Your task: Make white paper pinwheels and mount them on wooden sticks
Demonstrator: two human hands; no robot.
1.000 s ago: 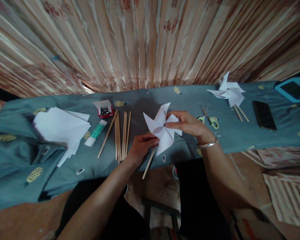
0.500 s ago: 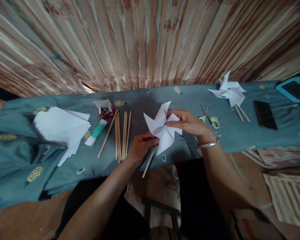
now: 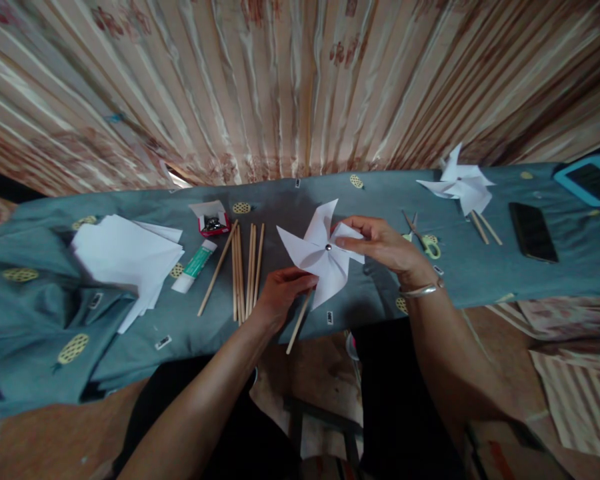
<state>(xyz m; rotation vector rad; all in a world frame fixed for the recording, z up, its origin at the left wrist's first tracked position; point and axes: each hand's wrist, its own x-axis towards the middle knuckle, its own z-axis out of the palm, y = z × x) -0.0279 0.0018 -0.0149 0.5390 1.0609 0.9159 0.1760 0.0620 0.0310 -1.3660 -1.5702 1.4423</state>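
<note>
A white paper pinwheel [image 3: 325,263] with a silver pin head [image 3: 329,247] at its centre faces me over the table's middle. Its wooden stick [image 3: 298,325] slants down past the table's front edge. My left hand [image 3: 283,293] is closed at the lower left of the pinwheel, thumb and fingers pinching it where the stick passes behind the paper. My right hand [image 3: 377,243] is closed on a right-hand blade, thumb in front and the other fingers partly hidden behind the paper.
Left of my hands are several wooden sticks [image 3: 237,277], a red box of pins [image 3: 214,223], a glue stick [image 3: 194,267] and stacked white paper [image 3: 125,257]. To the right lie scissors [image 3: 425,241], finished pinwheels [image 3: 463,183], a black phone [image 3: 533,230] and a blue-framed device [image 3: 593,179].
My right thumb has moved off the pin head onto the right-hand blade, so the pin head shows fully. The pinwheel has turned slightly; my left hand keeps its hold.
</note>
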